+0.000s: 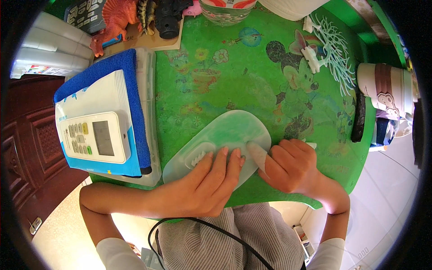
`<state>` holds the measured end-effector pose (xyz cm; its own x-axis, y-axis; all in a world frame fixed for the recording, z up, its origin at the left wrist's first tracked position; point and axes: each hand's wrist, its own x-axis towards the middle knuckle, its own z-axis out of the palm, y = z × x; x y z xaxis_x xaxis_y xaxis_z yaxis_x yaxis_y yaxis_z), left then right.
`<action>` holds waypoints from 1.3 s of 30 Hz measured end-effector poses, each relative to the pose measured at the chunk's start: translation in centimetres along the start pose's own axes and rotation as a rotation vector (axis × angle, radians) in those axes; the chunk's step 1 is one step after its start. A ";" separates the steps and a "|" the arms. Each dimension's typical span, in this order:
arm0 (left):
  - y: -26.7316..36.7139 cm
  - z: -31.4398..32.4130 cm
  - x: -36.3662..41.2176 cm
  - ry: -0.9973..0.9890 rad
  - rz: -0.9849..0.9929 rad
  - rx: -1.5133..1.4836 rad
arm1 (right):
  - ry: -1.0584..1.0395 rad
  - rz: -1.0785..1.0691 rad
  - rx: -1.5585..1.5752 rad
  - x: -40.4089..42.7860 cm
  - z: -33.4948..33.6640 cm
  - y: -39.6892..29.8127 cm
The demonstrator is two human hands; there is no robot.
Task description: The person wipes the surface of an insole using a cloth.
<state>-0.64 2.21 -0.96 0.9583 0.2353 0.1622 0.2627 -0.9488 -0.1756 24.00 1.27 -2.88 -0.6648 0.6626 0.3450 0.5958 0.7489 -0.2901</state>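
Observation:
A translucent, rounded oblong plastic board lies tilted across the near part of the green table. Near its middle is a raised oval with small white teeth, partly covered by my fingers. My left hand rests flat over the board's lower part, fingers spread a little. My right hand is at the board's right edge, its index finger pointing onto the surface, the finger covered by a pale wrap or sheet, and the other fingers curled in. Whether it pinches anything is unclear.
At left, a white remote control lies on a wipes packet, a blue cloth and a clear plastic box. Toy dinosaurs stand at the back left. Right are coral-like pieces, a black strip and a cup.

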 end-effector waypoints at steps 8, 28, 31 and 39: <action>0.0 -0.1 0.1 -0.009 -0.006 -0.004 | -0.010 0.001 -0.018 0.1 0.0 0.0; 0.1 0.0 0.0 -0.004 -0.009 -0.004 | -0.012 0.001 -0.025 0.0 0.0 -0.1; 0.1 0.0 0.0 -0.002 -0.010 -0.002 | -0.024 -0.006 -0.028 0.1 -0.2 -0.1; 0.0 0.0 0.0 0.000 -0.004 0.007 | -0.031 0.023 -0.050 0.3 -0.2 -0.4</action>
<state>-0.62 2.19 -0.93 0.9571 0.2396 0.1629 0.2678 -0.9462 -0.1817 23.63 1.15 -2.41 -0.6637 0.6802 0.3111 0.6323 0.7324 -0.2525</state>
